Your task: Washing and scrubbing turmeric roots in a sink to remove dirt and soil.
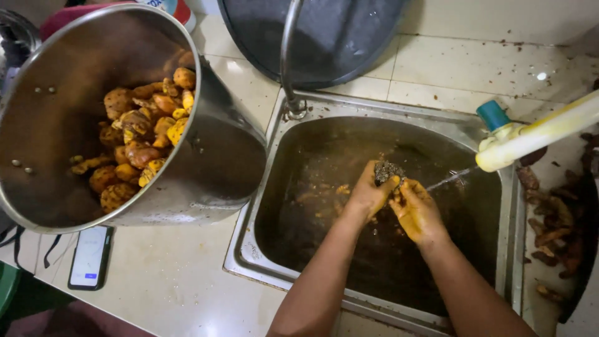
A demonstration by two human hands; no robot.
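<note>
Over the steel sink (262,187), both of my hands are stained yellow and close together. My left hand (368,195) grips a dark, wet scrubbing pad (387,170) at its fingertips. My right hand (417,211) is curled right beside it; whatever small piece it holds is hidden by the fingers. A thin stream of water (450,179) from the white and yellow tap (530,137) hits the spot where the hands meet. The sink bottom holds brown murky water and scraps.
A large steel pot (56,125) of peeled orange-yellow roots (140,137) stands tilted on the counter at the left. A phone (90,257) lies near the counter's front edge. Dark unpeeled roots (552,212) lie right of the sink. A dark round lid (324,37) leans at the back.
</note>
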